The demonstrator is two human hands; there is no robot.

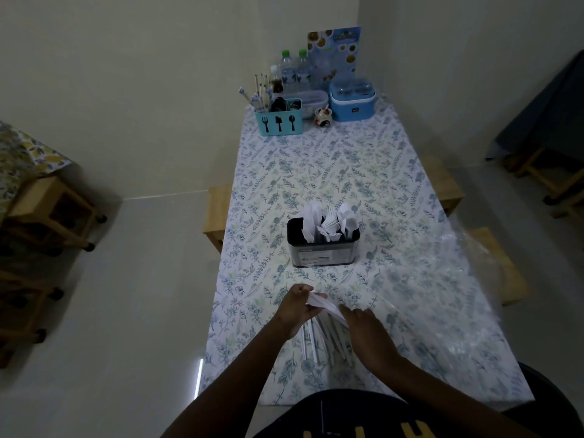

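Observation:
My left hand (295, 306) grips the top end of a bundle of white plastic cutlery (322, 330) above the near part of the table. The long handles fan down toward me. My right hand (368, 335) lies over the right side of the bundle, fingers reaching in among the pieces. Whether it pinches one I cannot tell. A black cutlery holder (322, 251) stands beyond the hands in the middle of the table, with white plastic knives, forks and spoons upright inside.
A floral tablecloth (347, 172) covers the long table. At the far end stand a teal utensil caddy (279, 121), water bottles (294, 71), a blue lidded container (352, 101) and a menu card (335, 52). Clear plastic wrap (458, 279) lies at right. Wooden stools (218, 213) flank the table.

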